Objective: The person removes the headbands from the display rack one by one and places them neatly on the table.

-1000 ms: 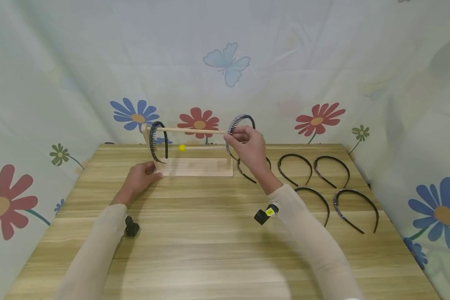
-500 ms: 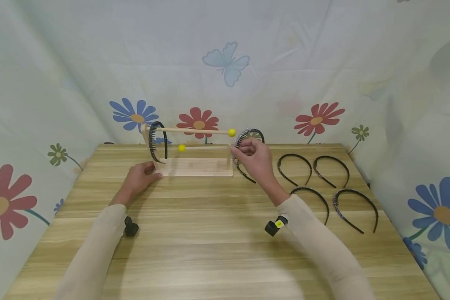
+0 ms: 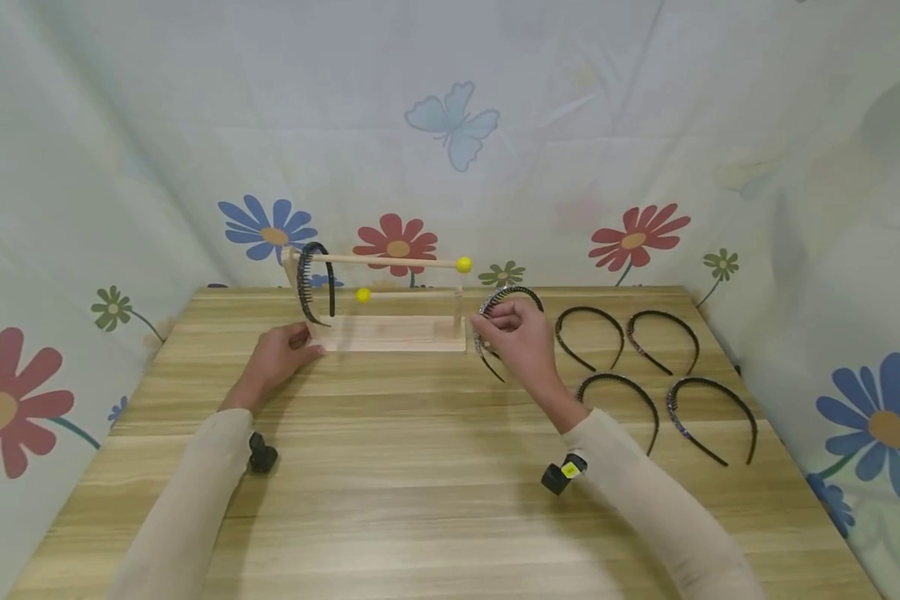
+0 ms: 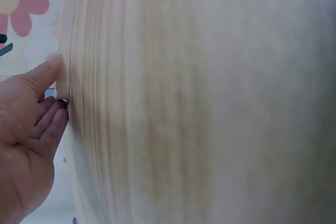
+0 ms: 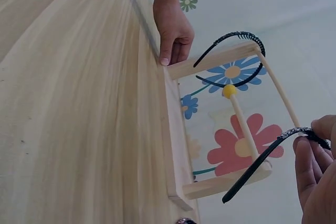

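My right hand (image 3: pixel 528 340) pinches a black toothed headband (image 5: pixel 254 165) with a silver glittery section between thumb and fingers. It is to the right of a wooden two-rod stand (image 3: pixel 393 335), apart from it in the head view. At the stand's lower left corner, my left hand (image 3: pixel 276 360) holds the base between thumb and fingers. Another black toothed headband (image 3: pixel 303 287) hangs on the upper rod near its left end. Yellow balls tip the upper rod (image 3: pixel 390 262) and the lower rod. Part of the held headband is hidden behind my right hand.
Several headbands lie on the wood-grain table at the right, among them a back one (image 3: pixel 589 310) and a front one (image 3: pixel 712 383). One headband (image 3: pixel 622 379) is partly covered by my right forearm. A flower-patterned curtain (image 3: pixel 450 50) stands behind the table.
My right hand has moved the headband from the upper rod's right end down and right, uncovering that rod's yellow ball. The left hand and stand have stayed in place.
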Demonstrator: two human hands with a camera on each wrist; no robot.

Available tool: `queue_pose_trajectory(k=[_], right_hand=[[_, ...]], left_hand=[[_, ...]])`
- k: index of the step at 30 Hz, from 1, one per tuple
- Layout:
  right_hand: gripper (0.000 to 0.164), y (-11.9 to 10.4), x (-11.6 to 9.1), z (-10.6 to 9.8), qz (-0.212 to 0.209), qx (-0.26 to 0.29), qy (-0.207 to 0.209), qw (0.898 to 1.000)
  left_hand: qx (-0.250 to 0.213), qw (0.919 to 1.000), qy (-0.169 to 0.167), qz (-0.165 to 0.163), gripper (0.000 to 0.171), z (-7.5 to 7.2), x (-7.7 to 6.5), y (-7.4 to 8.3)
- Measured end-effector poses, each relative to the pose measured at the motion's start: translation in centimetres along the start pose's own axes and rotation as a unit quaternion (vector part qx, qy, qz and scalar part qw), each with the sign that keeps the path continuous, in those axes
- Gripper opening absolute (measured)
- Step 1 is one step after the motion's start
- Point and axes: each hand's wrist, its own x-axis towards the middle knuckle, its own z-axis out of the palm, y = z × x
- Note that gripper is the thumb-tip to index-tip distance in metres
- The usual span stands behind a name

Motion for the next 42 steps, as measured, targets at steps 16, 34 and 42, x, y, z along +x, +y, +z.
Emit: queue_pose_trajectory(k=[16, 34, 42], right_hand=[[0.03, 2.1, -2.0, -0.1, 0.018, -0.021, -0.002, 1.0], [0.027, 4.3, -3.6, 0.1, 0.078, -0.122, 0.015, 0.989], [0.029, 5.2, -4.2, 0.1, 0.099, -0.142, 0.013, 0.985]], left_hand=[[0.003, 1.0, -0.002, 0.0, 0.069, -0.1, -0.1, 0.2], [-0.003, 1.0, -0.003, -0.003, 0.068, 0.0, -0.1, 0.4], [0.001, 1.0, 0.003, 0.002, 0.069, 0.0, -0.2, 0.5]])
